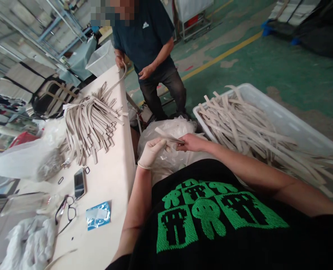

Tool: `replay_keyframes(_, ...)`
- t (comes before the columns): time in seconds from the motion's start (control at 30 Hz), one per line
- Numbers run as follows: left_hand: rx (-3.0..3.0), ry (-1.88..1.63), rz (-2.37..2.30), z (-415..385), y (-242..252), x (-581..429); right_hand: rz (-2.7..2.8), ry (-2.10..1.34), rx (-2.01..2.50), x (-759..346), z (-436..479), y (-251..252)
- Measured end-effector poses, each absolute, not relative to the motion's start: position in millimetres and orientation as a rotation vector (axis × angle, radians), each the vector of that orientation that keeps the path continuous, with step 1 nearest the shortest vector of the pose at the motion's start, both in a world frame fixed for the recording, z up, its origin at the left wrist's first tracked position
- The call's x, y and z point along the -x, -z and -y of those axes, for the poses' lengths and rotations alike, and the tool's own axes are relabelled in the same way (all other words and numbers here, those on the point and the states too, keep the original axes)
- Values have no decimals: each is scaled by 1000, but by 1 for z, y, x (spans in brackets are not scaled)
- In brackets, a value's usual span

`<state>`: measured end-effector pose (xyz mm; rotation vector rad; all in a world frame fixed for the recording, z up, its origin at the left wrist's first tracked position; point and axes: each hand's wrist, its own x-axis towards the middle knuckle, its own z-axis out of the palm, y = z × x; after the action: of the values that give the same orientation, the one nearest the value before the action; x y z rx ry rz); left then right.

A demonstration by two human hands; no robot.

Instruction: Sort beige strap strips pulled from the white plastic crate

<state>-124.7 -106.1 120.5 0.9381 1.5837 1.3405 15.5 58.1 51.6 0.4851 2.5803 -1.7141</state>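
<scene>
My left hand [153,151], in a white glove, pinches one end of a pale beige strap [169,137]. My bare right hand [189,143] grips the same strap at its other end. Both hands meet above a clear plastic bag [166,129] between the table and a bin. The white plastic bin [270,108] at my right is filled with several more beige straps [239,123].
A heap of beige straps [89,122] lies on the white table [110,180], with a phone [79,183], glasses [66,212] and a blue packet [98,215]. Another person [151,48] stands at the table's far end holding a strap. Green floor lies beyond.
</scene>
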Motion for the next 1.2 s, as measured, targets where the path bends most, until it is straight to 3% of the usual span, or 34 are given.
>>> replay_keyframes(0.17,-676,-1804,-1514,85,-119,160,-2195,2367,-637,-19,-60,-71)
replay_keyframes(0.27,-527,-1777,-1425,73,-99,155,-2054,2554,-694,-15,-70,-89)
replay_keyframes(0.43,-708,-1430,-1322,65,-50,110,-2080,2573,-740,-2,-88,-112)
replay_keyframes(0.6,-605,-1467,-1370,70,-22,92,-2090,2618,-1027,4,-113,-125)
replay_keyframes(0.9,-500,-1531,-1376,83,-12,90,-2124,2693,-1354,12,-164,-134)
replay_keyframes(1.2,-539,-1301,-1447,92,-13,89,-2233,2679,-1363,19,-184,-157)
